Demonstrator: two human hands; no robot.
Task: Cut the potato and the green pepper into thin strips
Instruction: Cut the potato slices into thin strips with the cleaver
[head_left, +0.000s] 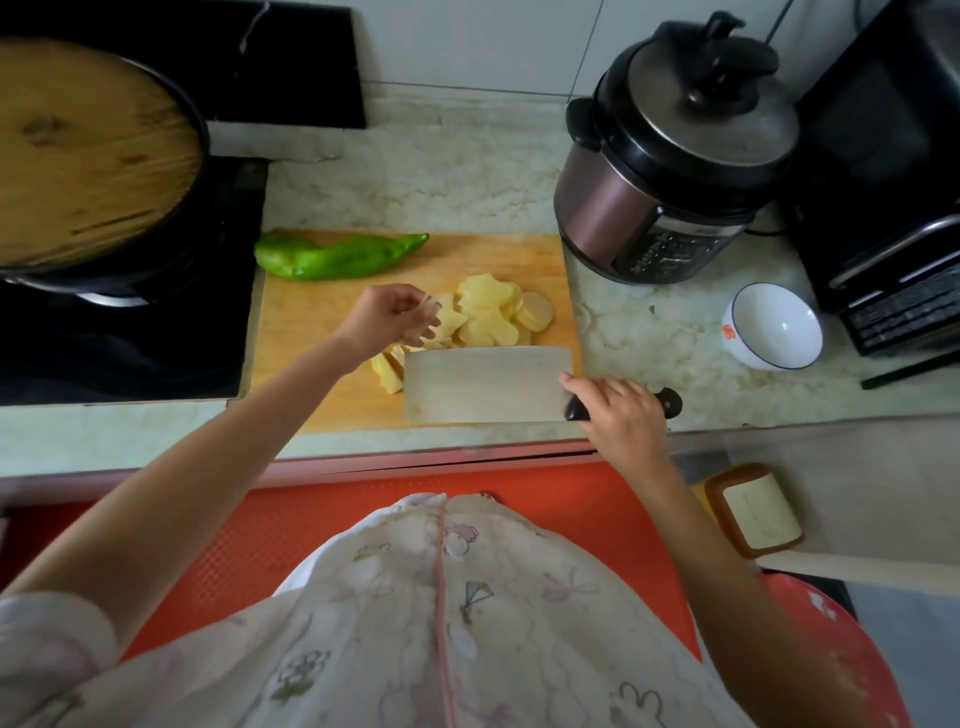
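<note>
Pale yellow potato slices (488, 309) lie in an overlapping pile on the wooden cutting board (306, 317), right of centre. A whole green pepper (337, 254) lies at the board's far left edge. My left hand (389, 317) hovers over the left end of the pile, its blurred fingers curled at a slice. A few cut potato pieces (388, 371) lie just left of the cleaver. My right hand (618, 410) grips the black handle of the cleaver (485, 382), whose broad blade lies nearly flat over the board's near right part.
A black pan with a wooden lid (88, 150) sits on the dark stove at left. A pressure cooker (670, 156) stands behind the board's right corner, a black oven (883, 171) beyond it. A white bowl (771, 325) rests on the marble counter at right.
</note>
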